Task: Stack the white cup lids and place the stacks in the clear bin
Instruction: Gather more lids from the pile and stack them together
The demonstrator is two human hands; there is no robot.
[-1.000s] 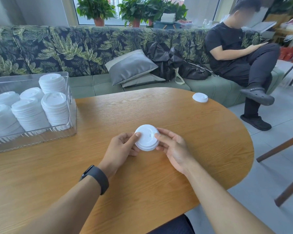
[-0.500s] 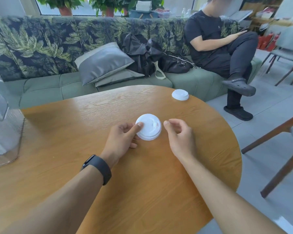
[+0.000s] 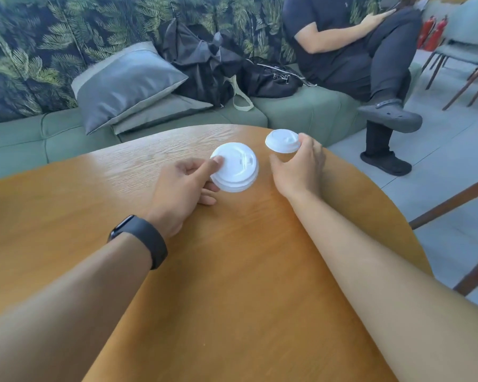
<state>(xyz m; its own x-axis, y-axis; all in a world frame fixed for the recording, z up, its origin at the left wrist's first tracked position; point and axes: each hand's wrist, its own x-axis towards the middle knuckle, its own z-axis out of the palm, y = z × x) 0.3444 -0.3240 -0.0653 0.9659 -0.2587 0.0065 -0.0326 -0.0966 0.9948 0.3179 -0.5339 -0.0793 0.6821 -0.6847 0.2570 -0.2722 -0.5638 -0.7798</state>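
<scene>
My left hand (image 3: 185, 186) grips a short stack of white cup lids (image 3: 233, 166) by its left rim, index finger on top, just above the wooden table (image 3: 232, 271). A single white lid (image 3: 283, 141) lies at the table's far edge. My right hand (image 3: 298, 166) is cupped around it from the right. Its fingertips touch the lid's right rim, while the thumb stays apart below it with bare wood between. The clear bin is out of view.
Beyond the table is a green sofa (image 3: 287, 111) with grey cushions (image 3: 127, 81) and black bags (image 3: 204, 59). A person (image 3: 342, 45) in black sits on it at the right. Wooden chair legs (image 3: 453, 202) stand on the floor to the right.
My right hand let go of the stack and reached forward-right to the single lid. The left hand keeps the stack. The view swung right, so the bin left the frame.
</scene>
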